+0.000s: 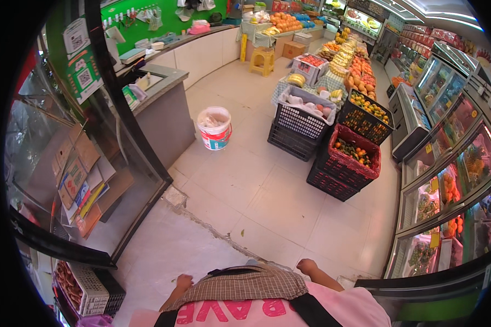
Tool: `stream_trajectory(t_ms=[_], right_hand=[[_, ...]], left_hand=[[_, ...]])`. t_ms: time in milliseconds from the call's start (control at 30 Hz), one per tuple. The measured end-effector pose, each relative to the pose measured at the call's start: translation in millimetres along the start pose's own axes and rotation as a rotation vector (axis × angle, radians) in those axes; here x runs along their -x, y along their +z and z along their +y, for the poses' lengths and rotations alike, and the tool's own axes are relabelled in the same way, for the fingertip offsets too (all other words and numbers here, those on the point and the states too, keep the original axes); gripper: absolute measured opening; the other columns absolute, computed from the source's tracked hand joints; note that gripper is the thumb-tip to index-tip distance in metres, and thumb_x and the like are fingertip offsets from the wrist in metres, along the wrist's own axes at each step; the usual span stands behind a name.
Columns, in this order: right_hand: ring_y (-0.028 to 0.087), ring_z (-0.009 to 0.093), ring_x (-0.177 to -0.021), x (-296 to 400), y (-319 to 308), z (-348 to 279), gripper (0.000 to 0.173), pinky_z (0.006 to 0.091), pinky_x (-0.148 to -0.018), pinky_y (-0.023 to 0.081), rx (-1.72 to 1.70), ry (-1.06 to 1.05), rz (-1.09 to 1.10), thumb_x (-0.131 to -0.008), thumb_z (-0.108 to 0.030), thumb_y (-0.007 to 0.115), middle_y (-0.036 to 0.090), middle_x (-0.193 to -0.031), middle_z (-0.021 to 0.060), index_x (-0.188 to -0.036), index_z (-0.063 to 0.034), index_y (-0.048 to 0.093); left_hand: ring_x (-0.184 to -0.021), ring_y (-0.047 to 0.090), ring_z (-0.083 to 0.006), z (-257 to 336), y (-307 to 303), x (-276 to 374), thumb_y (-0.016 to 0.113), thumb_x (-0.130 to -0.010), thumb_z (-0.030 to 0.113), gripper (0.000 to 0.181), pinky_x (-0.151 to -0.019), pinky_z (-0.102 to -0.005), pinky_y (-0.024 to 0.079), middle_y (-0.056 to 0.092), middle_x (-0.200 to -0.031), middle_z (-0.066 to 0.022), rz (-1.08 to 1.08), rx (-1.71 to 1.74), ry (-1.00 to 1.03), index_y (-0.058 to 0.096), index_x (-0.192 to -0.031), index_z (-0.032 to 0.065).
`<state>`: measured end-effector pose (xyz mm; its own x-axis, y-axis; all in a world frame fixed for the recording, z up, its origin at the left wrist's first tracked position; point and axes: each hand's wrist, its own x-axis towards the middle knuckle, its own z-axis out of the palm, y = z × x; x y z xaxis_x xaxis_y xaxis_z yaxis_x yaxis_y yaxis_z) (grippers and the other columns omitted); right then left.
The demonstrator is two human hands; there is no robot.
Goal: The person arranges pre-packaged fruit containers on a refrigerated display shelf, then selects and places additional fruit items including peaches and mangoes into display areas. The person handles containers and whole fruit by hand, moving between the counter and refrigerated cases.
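My left hand (184, 282) hangs low beside my body, over the pale threshold floor, its fingers curled; whether it holds anything cannot be told. On the other side, my right hand (307, 265) is held out above the tiles near the doorway line, loosely curled, with no object visible in it. Between the hands are a checked brown cloth (241, 284) and my pink shirt (245, 312) with dark straps. Ahead on the floor stands a white bucket (215, 127) with a red and teal label and something pale inside.
Black crates (305, 120) of fruit and a red-lined crate (358, 163) of small oranges stand ahead to the right. A glass door (143, 155) and grey counter (163, 79) are left, glass-fronted fridges (433, 184) right. A white crate (94, 292) sits lower left.
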<state>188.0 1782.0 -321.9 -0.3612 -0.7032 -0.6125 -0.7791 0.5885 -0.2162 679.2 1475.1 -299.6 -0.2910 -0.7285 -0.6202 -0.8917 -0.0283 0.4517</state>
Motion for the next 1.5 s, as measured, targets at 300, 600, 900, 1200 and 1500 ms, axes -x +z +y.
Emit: stream_trajectory(t_ms=[300,600,900,1200,1500], right_hand=[[0.062,0.032,-0.093,-59,-64,77,0.022,0.0433,-0.081,0.051,0.217,0.013,-0.038,-0.076,-0.012,0.052,0.065,-0.097,0.0111,-0.089,-0.0137,0.069],[0.063,0.03,-0.087,-193,-167,-47,0.031,0.04,-0.078,0.05,-0.442,0.011,-0.038,-0.076,-0.037,0.06,0.067,-0.091,0.0128,-0.09,-0.0103,0.069],[0.066,0.022,-0.065,-336,-302,-35,0.023,0.034,-0.067,0.053,-0.611,0.297,0.346,-0.076,-0.028,0.062,0.068,-0.074,0.0089,-0.088,-0.0096,0.069],[0.063,0.031,-0.088,-396,-365,-15,0.029,0.0403,-0.078,0.05,-0.55,0.263,0.078,-0.077,-0.033,0.057,0.067,-0.093,0.0116,-0.087,-0.0097,0.07],[0.058,0.03,-0.103,-509,-418,188,0.031,0.0406,-0.088,0.047,-0.025,0.095,-0.176,-0.083,-0.034,0.054,0.064,-0.108,0.0136,-0.098,-0.0112,0.069]], left_hand=[[-0.075,0.065,-0.0279,175,-15,-118,0.063,-0.075,0.029,0.027,-0.071,-0.0383,0.051,0.068,-0.081,-0.0147,-0.021,0.097,0.084,0.065,-0.084,0.0037],[-0.086,0.062,-0.0346,195,-51,-295,0.058,-0.074,0.026,0.023,-0.076,-0.0425,0.049,0.066,-0.087,-0.0153,-0.144,-0.484,0.436,0.07,-0.086,0.0107],[-0.077,0.063,-0.0282,324,-188,-434,0.063,-0.072,0.023,0.018,-0.067,-0.0412,0.052,0.066,-0.078,-0.0115,-0.205,-0.217,0.279,0.064,-0.081,0.0079],[-0.083,0.064,-0.0327,364,-187,-549,0.054,-0.079,0.04,0.034,-0.072,-0.0424,0.051,0.066,-0.085,-0.0173,-0.32,-0.537,0.508,0.069,-0.084,0.0099],[-0.074,0.065,-0.0268,653,-199,-573,0.055,-0.078,0.032,0.028,-0.066,-0.0389,0.051,0.066,-0.077,-0.0138,-0.217,-0.282,0.204,0.065,-0.077,0.006]])
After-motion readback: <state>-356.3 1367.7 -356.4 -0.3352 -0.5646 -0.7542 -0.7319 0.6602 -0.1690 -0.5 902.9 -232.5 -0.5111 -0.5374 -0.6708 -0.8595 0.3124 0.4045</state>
